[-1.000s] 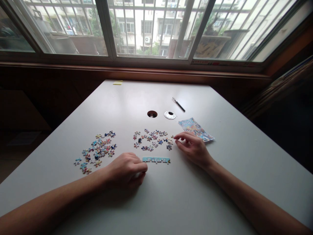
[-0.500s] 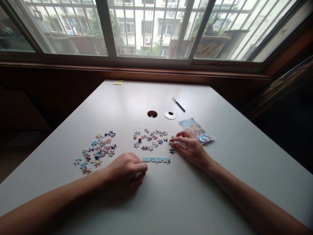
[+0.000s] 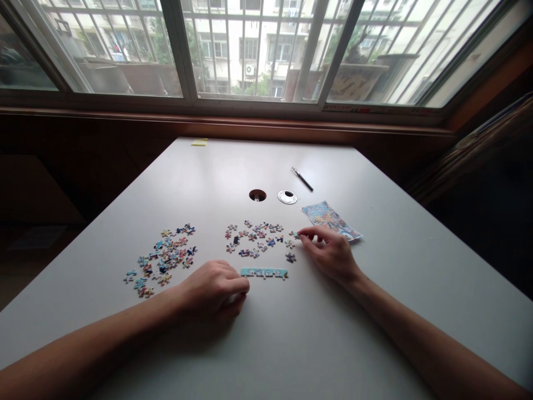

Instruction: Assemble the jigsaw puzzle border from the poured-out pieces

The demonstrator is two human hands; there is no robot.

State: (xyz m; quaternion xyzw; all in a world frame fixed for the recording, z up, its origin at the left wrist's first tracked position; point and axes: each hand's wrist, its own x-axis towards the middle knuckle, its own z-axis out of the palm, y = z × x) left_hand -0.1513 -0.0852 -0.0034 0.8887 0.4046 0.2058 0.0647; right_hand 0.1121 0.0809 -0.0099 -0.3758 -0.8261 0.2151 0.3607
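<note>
My left hand [image 3: 219, 289] rests on the table with its fingers curled, beside the left end of a joined strip of light-blue jigsaw pieces [image 3: 264, 273]. What its fingers may hold is hidden. My right hand [image 3: 328, 253] has thumb and forefinger pinched at the edge of a small jigsaw piece [image 3: 293, 235], right of the middle group of loose jigsaw pieces [image 3: 261, 246]. A dark piece [image 3: 290, 257] lies just below those fingertips. Further left, beyond my left forearm, spreads a larger heap of loose jigsaw pieces [image 3: 170, 254].
A colourful picture sheet [image 3: 331, 218] lies partly behind my right hand. Farther back are a pen [image 3: 302, 179], a round silver cover [image 3: 287, 197] and a cable hole [image 3: 257, 195] in the white table [image 3: 291, 344]. A yellow sticky note [image 3: 199, 142] sits at the far edge.
My right hand has shifted slightly right, and its fingers have closed from a looser spread to a pinch at a piece. My left hand stays in place. The view has shifted slightly.
</note>
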